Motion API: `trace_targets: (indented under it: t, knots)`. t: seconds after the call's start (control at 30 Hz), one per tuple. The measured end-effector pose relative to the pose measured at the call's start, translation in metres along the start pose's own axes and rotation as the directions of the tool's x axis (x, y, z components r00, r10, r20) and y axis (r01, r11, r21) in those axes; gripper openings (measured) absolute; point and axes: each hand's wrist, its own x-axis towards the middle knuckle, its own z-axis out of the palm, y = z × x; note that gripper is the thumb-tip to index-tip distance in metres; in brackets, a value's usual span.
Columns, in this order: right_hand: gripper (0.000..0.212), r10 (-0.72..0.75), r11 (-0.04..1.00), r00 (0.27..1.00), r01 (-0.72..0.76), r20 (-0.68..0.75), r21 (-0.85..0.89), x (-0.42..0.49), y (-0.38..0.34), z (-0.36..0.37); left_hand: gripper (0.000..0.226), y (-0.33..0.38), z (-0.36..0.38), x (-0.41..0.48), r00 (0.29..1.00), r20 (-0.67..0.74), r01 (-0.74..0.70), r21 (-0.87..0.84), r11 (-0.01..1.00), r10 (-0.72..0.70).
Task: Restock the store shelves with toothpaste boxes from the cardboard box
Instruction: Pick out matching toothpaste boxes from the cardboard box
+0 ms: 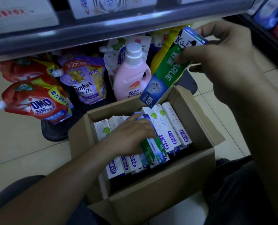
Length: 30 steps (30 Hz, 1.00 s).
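The left hand (pixel 131 133) is stretched from the near left into the cardboard box (pixel 151 197). Its fingers are curled over a green-and-white toothpaste box (pixel 153 150) raised among white toothpaste boxes (pixel 172 127). Farther right, the right hand (pixel 216 52) is held above the cardboard box's far right corner, and a tilted green toothpaste box (pixel 169 69) is gripped between thumb and fingers.
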Motion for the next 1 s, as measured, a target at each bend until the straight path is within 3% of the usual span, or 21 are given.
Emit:
trace_targets:
  t: [0.07,0.13,0.23,0.4,0.47,0.6,0.7,0.83,1.0]
  knots:
    - [0.03,-0.04,0.998,0.999,0.04,0.008,0.041,0.001,-0.002,0.001,0.051,-0.014,-0.018,-0.005,0.991,-0.121,0.048,-0.122,0.991,-0.062]
    - [0.025,-0.072,0.995,0.997,0.071,0.007,0.07,0.002,-0.004,0.004,0.039,-0.022,-0.035,-0.015,0.941,-0.236,0.154,-0.338,0.929,-0.241]
    - [0.031,-0.092,0.981,0.996,0.09,0.005,0.17,0.003,-0.009,0.011,0.036,-0.017,-0.057,-0.03,0.789,-0.32,0.161,-0.717,0.678,-0.525]
    - [0.041,-0.042,0.949,0.999,0.033,0.02,0.312,0.01,-0.021,0.031,0.022,0.002,-0.098,-0.049,0.549,-0.431,-0.019,-0.863,0.504,-0.717]
    - [0.046,-0.034,0.933,0.998,0.012,0.053,0.361,0.011,-0.028,0.042,0.021,0.003,-0.118,-0.058,0.491,-0.45,-0.104,-0.88,0.463,-0.746]
    - [0.046,-0.084,0.898,0.984,0.007,0.156,0.441,0.011,-0.051,0.06,0.023,0.006,-0.168,-0.072,0.442,-0.461,-0.176,-0.886,0.43,-0.769]
    - [0.045,-0.127,0.887,0.972,0.022,0.198,0.46,0.009,-0.076,0.07,0.035,0.012,-0.208,-0.078,0.448,-0.499,-0.241,-0.866,0.438,-0.741]
    - [0.055,-0.177,0.88,0.94,0.019,0.291,0.475,0.0,-0.113,0.084,0.024,0.021,-0.257,-0.087,0.474,-0.525,-0.268,-0.851,0.452,-0.707]
    - [0.052,-0.25,0.876,0.903,0.058,0.348,0.478,-0.014,-0.154,0.102,0.03,0.031,-0.303,-0.108,0.444,-0.544,-0.294,-0.839,0.459,-0.712]
